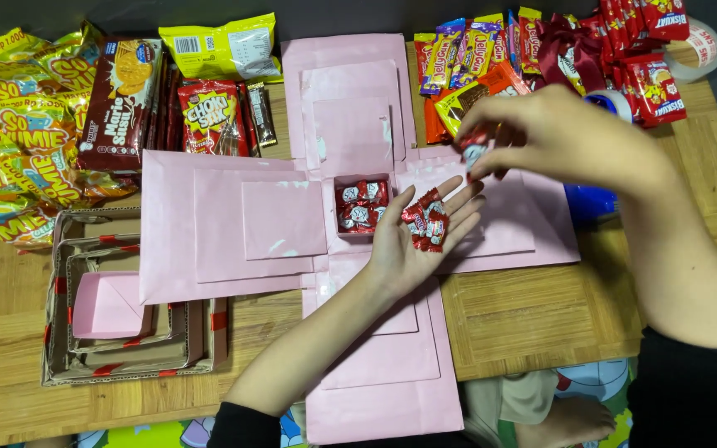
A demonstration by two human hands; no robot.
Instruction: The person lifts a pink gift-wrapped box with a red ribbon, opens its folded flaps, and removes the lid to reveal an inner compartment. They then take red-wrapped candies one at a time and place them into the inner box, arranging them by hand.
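Crinkly red candies (425,226) — open left palm (412,236).

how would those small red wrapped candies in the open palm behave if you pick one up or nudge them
The small red wrapped candies probably weigh little: several sit piled on the flat left hand. Their glossy, crinkled wrappers may be slippery, so a nudge could scatter them. The right hand pinches one by fingertips alone, suggesting an easy grip.
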